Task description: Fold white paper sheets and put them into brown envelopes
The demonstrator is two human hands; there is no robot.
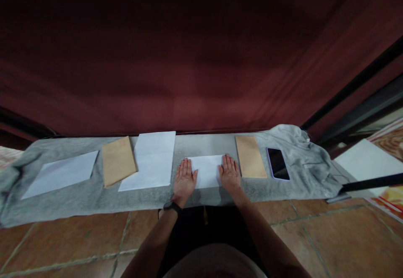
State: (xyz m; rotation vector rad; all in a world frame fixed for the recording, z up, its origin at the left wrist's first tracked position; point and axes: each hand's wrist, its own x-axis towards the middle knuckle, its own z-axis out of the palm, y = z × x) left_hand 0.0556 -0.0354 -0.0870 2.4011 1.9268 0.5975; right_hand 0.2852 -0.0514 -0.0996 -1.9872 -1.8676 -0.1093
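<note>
A white sheet of paper [208,171] lies on the grey cloth in front of me. My left hand [184,179] rests palm down on its left edge, fingers extended and holding nothing. On its right edge my right hand [229,173] lies flat in the same way, fingers pointing away from me. Just right of that hand is a brown envelope [251,156]. Larger white paper [154,160] lies to the left of my left hand, with another brown envelope [118,160] overlapping its left side.
Another white sheet [63,173] is at the far left. A phone with a pale purple edge [278,163] lies right of the right envelope. The grey cloth [302,185] bunches up at the right end. A dark red curtain [189,81] hangs behind.
</note>
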